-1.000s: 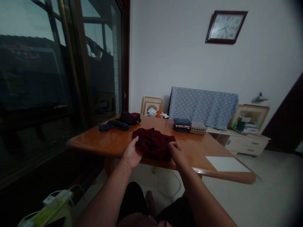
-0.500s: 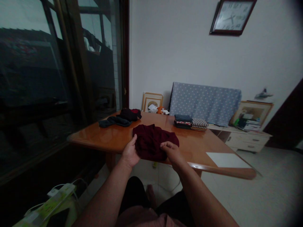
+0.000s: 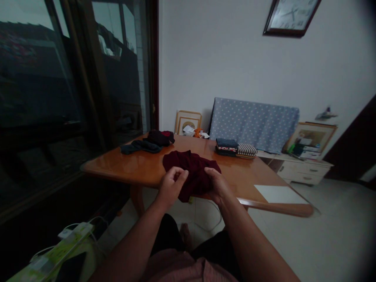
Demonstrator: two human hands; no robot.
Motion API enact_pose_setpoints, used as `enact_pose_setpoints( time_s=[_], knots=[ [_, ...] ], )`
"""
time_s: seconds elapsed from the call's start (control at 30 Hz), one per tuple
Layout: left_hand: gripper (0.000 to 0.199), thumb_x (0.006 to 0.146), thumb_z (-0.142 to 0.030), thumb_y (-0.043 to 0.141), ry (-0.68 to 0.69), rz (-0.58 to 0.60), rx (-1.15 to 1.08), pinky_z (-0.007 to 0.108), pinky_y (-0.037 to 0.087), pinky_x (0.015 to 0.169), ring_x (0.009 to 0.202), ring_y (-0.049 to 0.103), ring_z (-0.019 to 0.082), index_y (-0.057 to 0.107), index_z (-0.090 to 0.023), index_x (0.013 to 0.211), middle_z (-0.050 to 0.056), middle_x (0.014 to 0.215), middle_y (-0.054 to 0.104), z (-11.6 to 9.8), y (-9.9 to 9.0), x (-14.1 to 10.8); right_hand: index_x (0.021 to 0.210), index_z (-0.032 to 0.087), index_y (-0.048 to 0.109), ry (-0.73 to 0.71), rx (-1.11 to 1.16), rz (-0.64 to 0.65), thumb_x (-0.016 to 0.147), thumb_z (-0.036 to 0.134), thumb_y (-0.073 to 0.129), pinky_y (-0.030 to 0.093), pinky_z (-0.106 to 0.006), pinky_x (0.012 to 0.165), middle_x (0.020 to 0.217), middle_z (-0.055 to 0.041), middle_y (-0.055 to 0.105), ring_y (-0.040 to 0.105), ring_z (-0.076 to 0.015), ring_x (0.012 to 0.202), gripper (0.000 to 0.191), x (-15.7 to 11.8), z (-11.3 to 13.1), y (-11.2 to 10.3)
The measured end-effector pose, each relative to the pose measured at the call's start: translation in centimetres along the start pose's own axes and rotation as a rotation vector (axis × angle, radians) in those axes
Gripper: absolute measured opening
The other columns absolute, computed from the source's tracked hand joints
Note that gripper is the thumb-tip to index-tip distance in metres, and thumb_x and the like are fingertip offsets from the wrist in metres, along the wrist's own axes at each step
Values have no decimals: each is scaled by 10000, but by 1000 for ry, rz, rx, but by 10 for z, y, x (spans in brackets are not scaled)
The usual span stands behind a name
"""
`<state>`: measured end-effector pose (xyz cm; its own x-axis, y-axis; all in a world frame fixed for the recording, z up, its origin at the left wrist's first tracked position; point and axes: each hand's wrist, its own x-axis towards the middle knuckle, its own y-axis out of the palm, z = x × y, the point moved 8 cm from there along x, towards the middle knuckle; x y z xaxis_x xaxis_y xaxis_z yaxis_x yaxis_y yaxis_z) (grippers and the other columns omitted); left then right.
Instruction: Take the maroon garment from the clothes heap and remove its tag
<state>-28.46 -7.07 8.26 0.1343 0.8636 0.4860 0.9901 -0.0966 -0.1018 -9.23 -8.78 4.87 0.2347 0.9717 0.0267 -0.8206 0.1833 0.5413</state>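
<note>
A crumpled dark red garment [image 3: 192,168] lies over the front edge of the wooden table [image 3: 141,168], part of it hanging below the tabletop. My left hand [image 3: 173,184] is closed in a pinch at the garment's left front, thumb against fingertips; the cloth inside the pinch is mostly hidden. On the other side, my right hand [image 3: 217,184] grips the garment, its thumb on top and its fingers underneath, out of sight. What kind of garment it is cannot be made out.
Dark clothes [image 3: 160,138] and a grey-blue garment [image 3: 141,146] lie loose at the back left. Folded clothes [image 3: 226,147] and a striped folded piece [image 3: 246,149] are stacked at the back right. A white sheet [image 3: 280,194] lies at the right edge. A power strip [image 3: 69,243] is at lower left.
My left hand has moved from the garment's left edge inward and closed to a pinch. My right hand has shifted from a pinch on top to a grip around the right side.
</note>
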Motion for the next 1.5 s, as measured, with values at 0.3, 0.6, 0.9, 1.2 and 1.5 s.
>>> enact_pose_setpoints(
  time_s=[0.3, 0.6, 0.9, 1.2, 1.5],
  knots=[
    [271, 845, -458, 695, -308, 272, -376, 307, 460, 758, 775, 619, 197, 706, -190, 881, 16, 797, 688, 19, 43, -16, 889, 218, 640, -181, -177, -104, 696, 402, 784, 422, -256, 578, 713, 22, 627, 540, -135, 619, 304, -3, 16, -3],
    [367, 843, -429, 743, -374, 230, -642, 333, 470, 926, 951, 671, 211, 715, -148, 1078, 82, 1027, 747, 19, 38, -17, 866, 204, 655, -459, -599, 27, 838, 436, 654, 400, -247, 606, 710, 20, 584, 499, -132, 648, 234, -32, 40, 23],
    [347, 836, -416, 757, -366, 220, -678, 332, 478, 907, 896, 680, 195, 707, -149, 1051, 73, 992, 749, 21, 37, -17, 888, 212, 698, -513, -839, 61, 850, 389, 616, 453, -269, 680, 817, -18, 666, 576, -164, 753, 198, -31, 29, 25],
    [313, 809, -418, 782, -374, 201, -688, 292, 486, 824, 820, 670, 175, 713, -141, 936, 60, 913, 749, 18, 37, -19, 852, 209, 692, -586, -896, 104, 868, 380, 642, 448, -277, 711, 821, -20, 654, 589, -163, 773, 179, -39, 29, 36],
    [375, 772, -374, 822, -456, 111, -770, 344, 468, 940, 977, 683, 223, 721, -144, 1050, 92, 1031, 759, 33, 31, -18, 837, 194, 658, -121, -278, 64, 756, 396, 759, 365, -220, 539, 719, 16, 601, 488, -96, 586, 240, -30, 10, 22]
  ],
)
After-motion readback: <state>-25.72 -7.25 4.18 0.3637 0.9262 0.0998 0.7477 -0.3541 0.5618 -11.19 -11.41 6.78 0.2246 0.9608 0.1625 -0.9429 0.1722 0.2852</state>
